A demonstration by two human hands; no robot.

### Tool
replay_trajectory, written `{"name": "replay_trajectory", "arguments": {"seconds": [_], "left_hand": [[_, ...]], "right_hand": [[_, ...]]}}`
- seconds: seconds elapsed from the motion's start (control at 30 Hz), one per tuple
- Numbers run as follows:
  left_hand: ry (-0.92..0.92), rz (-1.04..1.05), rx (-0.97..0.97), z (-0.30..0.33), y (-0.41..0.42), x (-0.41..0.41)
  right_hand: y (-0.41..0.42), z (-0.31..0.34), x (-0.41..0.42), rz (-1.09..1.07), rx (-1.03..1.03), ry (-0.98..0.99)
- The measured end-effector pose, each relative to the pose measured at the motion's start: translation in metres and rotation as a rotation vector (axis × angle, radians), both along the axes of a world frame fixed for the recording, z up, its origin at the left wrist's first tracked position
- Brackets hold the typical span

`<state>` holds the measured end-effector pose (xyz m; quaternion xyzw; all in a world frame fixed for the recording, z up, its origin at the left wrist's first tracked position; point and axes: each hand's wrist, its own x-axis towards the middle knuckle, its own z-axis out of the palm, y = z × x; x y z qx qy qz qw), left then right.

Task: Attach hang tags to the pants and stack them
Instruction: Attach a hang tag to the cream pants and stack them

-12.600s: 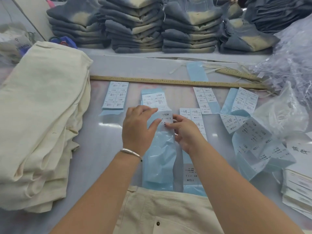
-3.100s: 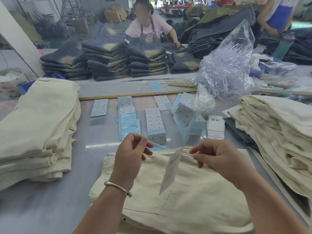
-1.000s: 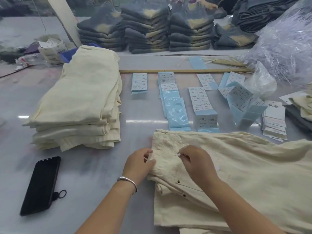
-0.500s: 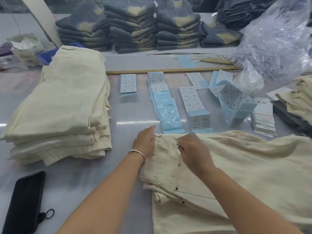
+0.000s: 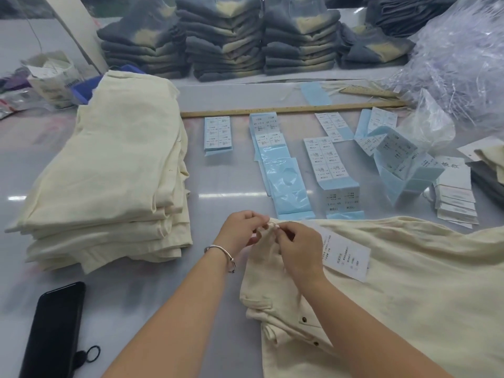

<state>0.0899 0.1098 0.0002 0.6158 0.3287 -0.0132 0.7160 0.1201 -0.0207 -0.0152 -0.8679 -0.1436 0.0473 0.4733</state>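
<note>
A cream pair of pants [image 5: 409, 290] lies across the near right of the table, waistband to the left. At the waistband's top corner, my left hand [image 5: 240, 230] pinches a fold of the fabric. My right hand [image 5: 297, 249] meets it there with its fingertips pinched together, apparently on the tag's thin string, which is too fine to make out. A white printed hang tag [image 5: 346, 255] rests on the pants just right of my right hand. A stack of folded cream pants [image 5: 114, 170] stands at the left.
Blue-backed sticker sheets [image 5: 283, 173] and a pile of white hang tags [image 5: 454, 195] lie beyond the pants. A wooden ruler [image 5: 286, 110] crosses the table. A black phone [image 5: 54, 331] is near left. Grey folded pants [image 5: 226, 39] and a plastic bag [image 5: 463, 58] fill the back.
Both hands have come together at the waistband's top corner and lifted a fold of it. The hang tag now lies in view on the pants beside my right hand.
</note>
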Motion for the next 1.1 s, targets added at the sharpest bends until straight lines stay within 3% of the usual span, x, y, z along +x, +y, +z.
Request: {"name": "replay_trajectory", "arguments": {"seconds": [0.17,0.33,0.5,0.67,0.83,1.1], "left_hand": [[-0.001,-0.024,-0.065,0.001,0.0,0.0],[-0.021,-0.046,-0.051,0.001,0.0,-0.003],[-0.018,-0.021,-0.052,-0.004,0.005,-0.001],[-0.038,-0.011,-0.073,-0.011,0.002,-0.002],[-0.079,0.133,-0.128,-0.015,-0.012,-0.002],[-0.016,0.107,0.089,-0.008,-0.021,0.01]], "right_hand": [[0.006,0.003,0.002,-0.056,-0.027,0.077],[0.011,0.002,0.008,-0.233,0.329,0.505],[0.009,0.001,0.011,-0.229,0.452,0.661],[0.008,0.005,0.018,-0.169,0.412,0.672],[0.007,0.003,0.02,-0.164,0.395,0.628],[-0.002,-0.002,0.018,-0.124,0.424,0.489]]}}
